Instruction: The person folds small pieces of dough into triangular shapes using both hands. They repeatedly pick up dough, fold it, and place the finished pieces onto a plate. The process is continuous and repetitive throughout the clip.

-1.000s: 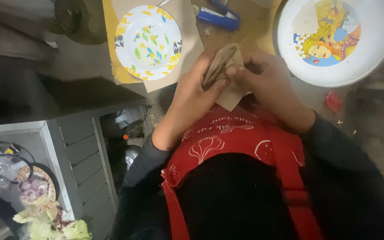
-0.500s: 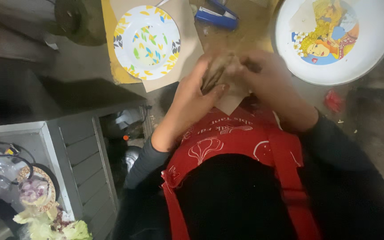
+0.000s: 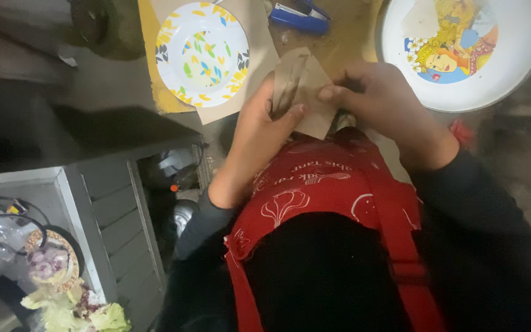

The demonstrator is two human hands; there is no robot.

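A small brown paper piece [image 3: 305, 86], folded like a pouch or cone, sits between both of my hands just above my red apron [image 3: 327, 197]. My left hand [image 3: 259, 129] grips its left side with fingers curled around it. My right hand [image 3: 379, 104] pinches its right edge with thumb and fingertips. What the paper holds is hidden.
A white plate with yellow and green leaf pattern [image 3: 203, 52] lies on brown paper at upper left. A large white round dish with a colourful picture [image 3: 462, 49] is at upper right. A blue stapler [image 3: 299, 17] lies at top centre. A grey cabinet [image 3: 106, 209] and vegetable scraps [image 3: 62, 301] are at lower left.
The folded paper has opened out and turned a little between my hands; my fingers have shifted their hold on its edges. The view has moved slightly.
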